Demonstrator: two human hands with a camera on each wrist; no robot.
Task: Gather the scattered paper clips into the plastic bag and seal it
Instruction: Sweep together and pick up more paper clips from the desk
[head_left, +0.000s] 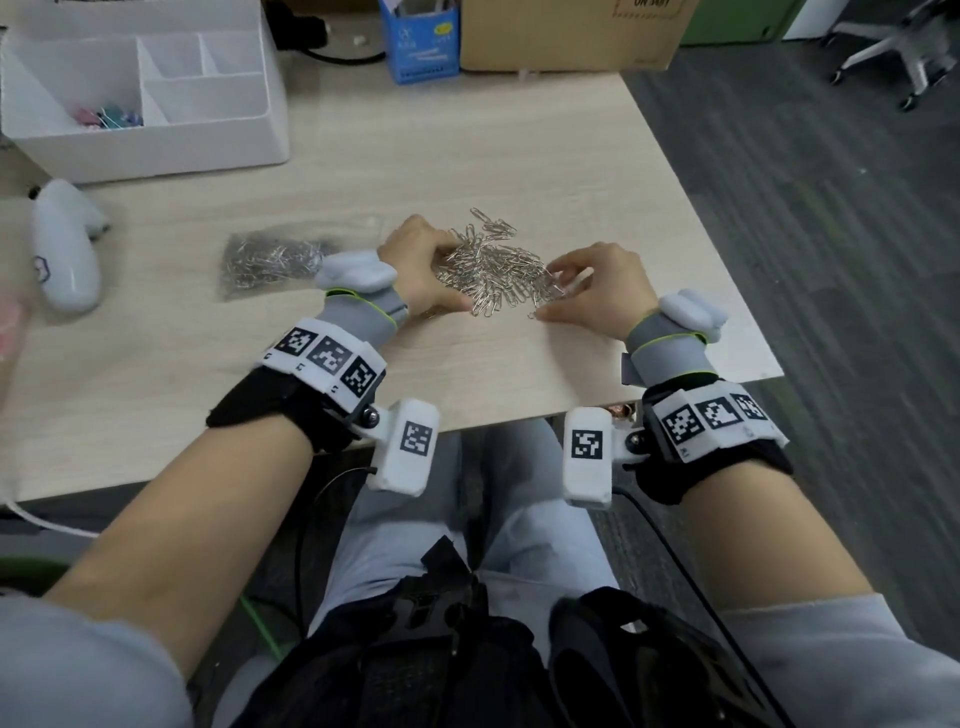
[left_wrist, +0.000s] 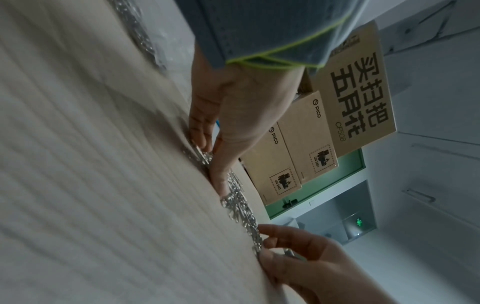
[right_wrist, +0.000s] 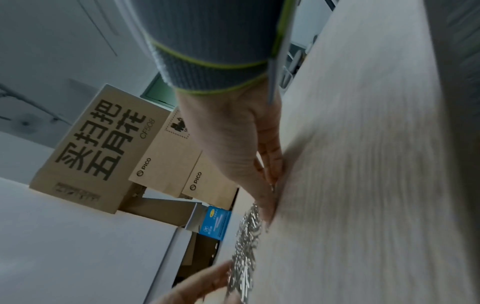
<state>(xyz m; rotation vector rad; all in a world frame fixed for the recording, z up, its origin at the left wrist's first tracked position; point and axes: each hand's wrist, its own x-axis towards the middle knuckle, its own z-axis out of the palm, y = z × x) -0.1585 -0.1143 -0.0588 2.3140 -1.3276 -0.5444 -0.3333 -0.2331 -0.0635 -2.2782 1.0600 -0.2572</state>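
A loose pile of silver paper clips (head_left: 493, 270) lies on the light wood desk (head_left: 467, 156), near its front right part. The heap is longer than it is wide, its long axis running from the far side, where a few clips stray out, down toward the near right. The clips inside it point every which way.

The left hand (head_left: 423, 270) cups the pile's left edge, fingers curled into the clips and thumb stretched along the near side. From the left wrist view the fingertips (left_wrist: 200, 139) press down among the clips on the desk. The right hand (head_left: 597, 291) sits at the pile's right end, fingers bent and pinching at a few clips there, thumb lying flat on the desk. Whether either hand has clips lifted off the surface I cannot tell.

To the left of the pile, just beyond the left wrist, a clear plastic bag (head_left: 280, 260) lies flat, its long axis running left to right, already holding a good mass of paper clips. Its mouth is hidden or too blurred to judge.

Further left lies a white handheld device (head_left: 65, 249). At the far left stands a white desk organiser (head_left: 145, 93) with several compartments; the near left one holds small coloured items. Behind are a blue box (head_left: 421, 41) and a cardboard box (head_left: 566, 36).
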